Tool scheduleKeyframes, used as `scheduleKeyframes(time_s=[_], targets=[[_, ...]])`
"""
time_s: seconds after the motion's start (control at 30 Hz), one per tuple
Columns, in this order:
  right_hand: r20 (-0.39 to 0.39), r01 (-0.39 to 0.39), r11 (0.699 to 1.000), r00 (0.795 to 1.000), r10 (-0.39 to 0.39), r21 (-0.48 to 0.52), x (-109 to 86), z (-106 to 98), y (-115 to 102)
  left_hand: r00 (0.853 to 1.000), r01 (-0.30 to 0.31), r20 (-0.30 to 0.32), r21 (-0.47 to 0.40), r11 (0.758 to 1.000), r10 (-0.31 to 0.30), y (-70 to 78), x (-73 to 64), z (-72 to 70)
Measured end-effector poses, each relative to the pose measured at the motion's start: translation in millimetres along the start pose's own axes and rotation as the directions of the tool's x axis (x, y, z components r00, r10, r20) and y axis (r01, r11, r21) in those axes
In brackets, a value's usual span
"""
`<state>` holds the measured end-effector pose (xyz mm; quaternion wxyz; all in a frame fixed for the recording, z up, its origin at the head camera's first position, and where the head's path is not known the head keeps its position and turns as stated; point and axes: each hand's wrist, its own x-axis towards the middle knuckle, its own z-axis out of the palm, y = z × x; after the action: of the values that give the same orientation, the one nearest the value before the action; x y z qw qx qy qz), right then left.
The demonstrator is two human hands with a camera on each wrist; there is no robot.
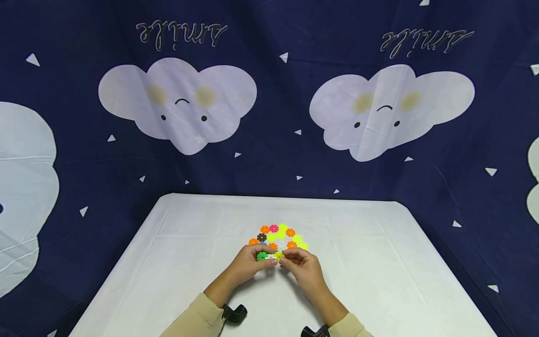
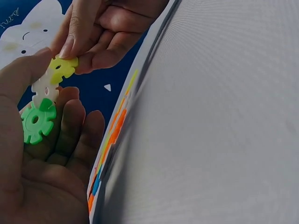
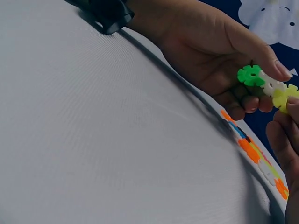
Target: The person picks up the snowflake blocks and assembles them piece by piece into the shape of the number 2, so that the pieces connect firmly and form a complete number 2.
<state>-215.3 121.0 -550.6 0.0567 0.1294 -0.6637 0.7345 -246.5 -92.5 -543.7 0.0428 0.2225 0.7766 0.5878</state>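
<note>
Above the front of a loose group of snowflake discs, both hands hold a short chain of three notched discs. Its green snowflake disc [image 2: 38, 122] is at the left end, the white snowflake disc [image 2: 46, 88] in the middle, and the yellow snowflake disc [image 2: 63, 68] at the right end. My left hand [image 1: 248, 264] pinches the chain near the white disc between thumb and fingers. With thumb and fingertips, my right hand [image 1: 304, 267] grips the yellow disc. In the right wrist view the green disc [image 3: 251, 75] sits against the left hand's fingers.
Several orange, yellow, white, pink and blue discs lie flat just beyond the hands, among them a pink disc [image 1: 274, 228] and a dark brown disc [image 1: 262, 238]. A white cloth covers the table [image 1: 189, 224]. Behind it hangs a dark blue curtain [image 1: 278, 154] with clouds.
</note>
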Motion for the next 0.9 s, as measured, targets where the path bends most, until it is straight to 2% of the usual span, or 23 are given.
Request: scheduleKeyframes(time_s=[0.27,0.33,0.4,0.47,0.53,0.6,0.67,0.8,0.9], targets=[[-0.002,0.053,0.995,0.999,-0.053,-0.086,2.3,-7,-1,0.999,0.004,-0.051,0.041,0.999,-0.002,-0.9,0.6,-0.6],[-0.016,0.069,0.985,0.997,-0.073,-0.155,3.7,-9,-1,0.998,0.015,-0.061,0.041,0.999,-0.013,-0.8,0.5,-1.2],[-0.035,0.088,0.960,0.994,-0.101,-0.264,5.6,-12,-1,0.997,0.024,-0.068,0.044,0.999,-0.021,-1.1,0.7,-1.8],[-0.046,0.106,0.910,0.990,-0.136,-0.400,7.7,-15,1,0.997,0.030,-0.073,0.050,0.998,-0.026,-1.4,1.1,-2.3],[-0.046,0.135,0.841,0.981,-0.187,-0.524,10.0,-17,3,0.997,0.031,-0.077,0.057,0.998,-0.027,-2.0,1.7,-2.7],[-0.025,0.164,0.767,0.973,-0.229,-0.620,12.6,-19,5,0.996,0.033,-0.080,0.058,0.998,-0.028,-2.6,2.4,-3.0],[-0.001,0.173,0.705,0.971,-0.240,-0.687,14.9,-19,7,0.996,0.039,-0.086,0.052,0.998,-0.034,-3.4,2.8,-3.4],[0.052,0.162,0.591,0.979,-0.199,-0.790,19.9,-15,10,0.994,0.049,-0.096,0.038,0.998,-0.045,-4.6,3.5,-3.9],[0.054,0.132,0.531,0.986,-0.160,-0.837,22.8,-11,11,0.994,0.052,-0.102,0.037,0.998,-0.048,-4.7,4.2,-3.8]])
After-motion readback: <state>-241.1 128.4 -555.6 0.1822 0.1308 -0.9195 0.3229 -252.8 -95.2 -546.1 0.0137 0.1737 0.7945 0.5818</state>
